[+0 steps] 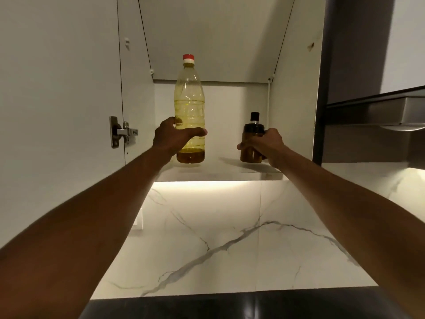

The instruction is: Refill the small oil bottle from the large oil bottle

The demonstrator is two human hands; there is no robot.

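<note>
Hands (pixel 171 137) (pixel 266 143) hold large bottle (pixel 189 104) and small bottle (pixel 251 131).

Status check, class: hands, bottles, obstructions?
Left hand grips large bottle. Right hand grips small bottle. Both upright on shelf, capped. Nothing blocking.

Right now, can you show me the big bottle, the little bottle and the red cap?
big bottle (pixel 190 100), head view, on its clear yellow middle.
little bottle (pixel 252 128), head view, on its dark shoulder above the hand.
red cap (pixel 188 57), head view, on the cap's front, atop the big bottle.
</note>
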